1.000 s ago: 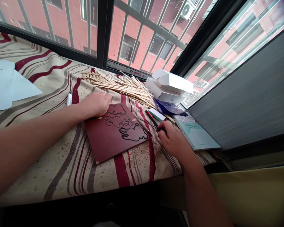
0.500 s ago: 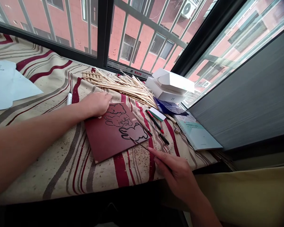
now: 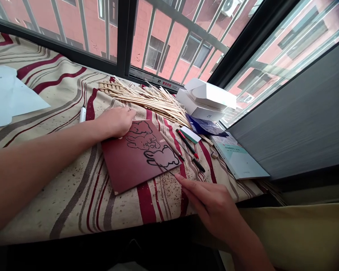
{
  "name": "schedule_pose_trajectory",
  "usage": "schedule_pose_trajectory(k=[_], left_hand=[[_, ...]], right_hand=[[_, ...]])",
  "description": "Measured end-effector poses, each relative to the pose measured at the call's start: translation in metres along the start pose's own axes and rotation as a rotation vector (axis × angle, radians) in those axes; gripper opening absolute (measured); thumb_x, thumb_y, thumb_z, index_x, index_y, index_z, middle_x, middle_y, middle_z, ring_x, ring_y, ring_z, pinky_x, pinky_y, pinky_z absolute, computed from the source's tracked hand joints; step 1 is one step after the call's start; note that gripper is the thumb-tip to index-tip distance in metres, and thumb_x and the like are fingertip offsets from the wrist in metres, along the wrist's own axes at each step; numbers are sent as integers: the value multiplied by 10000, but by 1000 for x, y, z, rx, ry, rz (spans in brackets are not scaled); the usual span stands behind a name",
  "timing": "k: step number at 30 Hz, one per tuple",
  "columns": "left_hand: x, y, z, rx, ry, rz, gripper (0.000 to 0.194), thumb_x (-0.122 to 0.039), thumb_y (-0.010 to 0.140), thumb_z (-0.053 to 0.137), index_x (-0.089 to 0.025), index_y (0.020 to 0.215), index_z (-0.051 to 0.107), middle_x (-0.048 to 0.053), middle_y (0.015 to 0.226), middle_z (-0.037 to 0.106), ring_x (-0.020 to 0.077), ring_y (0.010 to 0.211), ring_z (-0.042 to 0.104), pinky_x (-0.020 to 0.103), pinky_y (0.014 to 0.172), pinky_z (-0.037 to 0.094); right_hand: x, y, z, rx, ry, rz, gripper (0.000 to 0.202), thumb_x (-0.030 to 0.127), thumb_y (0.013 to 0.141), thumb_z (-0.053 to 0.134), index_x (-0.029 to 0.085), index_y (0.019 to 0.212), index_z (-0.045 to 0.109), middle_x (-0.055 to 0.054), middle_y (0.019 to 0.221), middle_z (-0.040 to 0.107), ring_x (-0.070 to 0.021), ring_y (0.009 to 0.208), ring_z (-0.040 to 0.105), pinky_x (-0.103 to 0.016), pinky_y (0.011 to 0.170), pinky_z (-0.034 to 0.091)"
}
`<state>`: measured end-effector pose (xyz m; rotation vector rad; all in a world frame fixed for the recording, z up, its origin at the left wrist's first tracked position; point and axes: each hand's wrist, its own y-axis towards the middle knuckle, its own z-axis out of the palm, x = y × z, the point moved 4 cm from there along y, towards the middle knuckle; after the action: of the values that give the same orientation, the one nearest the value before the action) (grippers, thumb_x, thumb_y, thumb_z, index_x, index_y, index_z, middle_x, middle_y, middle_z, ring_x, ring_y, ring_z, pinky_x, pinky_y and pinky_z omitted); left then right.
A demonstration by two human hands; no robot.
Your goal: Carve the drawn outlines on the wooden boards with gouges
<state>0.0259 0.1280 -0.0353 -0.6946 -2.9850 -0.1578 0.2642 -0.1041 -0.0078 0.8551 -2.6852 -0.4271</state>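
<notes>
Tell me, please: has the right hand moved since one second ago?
Yes. The right hand, holding a thin tool, has moved away from the pens toward the near edge of the maroon board, below the carved drawing.

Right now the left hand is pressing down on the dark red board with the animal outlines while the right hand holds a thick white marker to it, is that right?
Not quite: the head view shows the right hand holding a thin dark tool, not a white marker. The left hand does press on the dark red board.

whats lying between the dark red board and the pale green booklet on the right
In the head view, a wooden stick, a red pen and a black-tipped tool lie on the striped cloth between dark red board and booklet.
</notes>
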Motion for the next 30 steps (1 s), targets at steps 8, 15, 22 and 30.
schedule_pose_trajectory(k=[8,15,22,30], left_hand=[[0,-1,-1,-1,11,-4,355,-214,952,351,-111,1189,595,188,1246,677,332,1175,646,422,975,513],[0,-1,0,8,-6,-2,387,-226,979,315,-101,1224,586,195,1278,665,337,1213,630,433,1016,494],[-1,-2,-3,17,-33,-7,375,-202,929,398,-109,1231,600,194,1298,671,334,1216,627,417,1031,483],[0,-1,0,8,9,18,389,-192,914,405,-109,1245,593,198,1278,671,346,1189,631,431,996,502]], right_hand=[[1,3,-5,45,-38,19,378,137,1026,483,158,1339,694,-50,809,761,-129,656,691,-214,629,535],[0,0,-3,75,-85,-38,404,130,1026,469,149,1378,666,-33,742,710,-132,628,644,-227,600,489],[-1,6,-11,112,-100,-83,397,106,1023,464,130,1372,653,7,702,658,-129,568,580,-264,529,384],[-2,10,-15,158,-92,-61,404,109,1020,482,156,1383,652,17,686,644,-125,568,577,-262,528,373]])
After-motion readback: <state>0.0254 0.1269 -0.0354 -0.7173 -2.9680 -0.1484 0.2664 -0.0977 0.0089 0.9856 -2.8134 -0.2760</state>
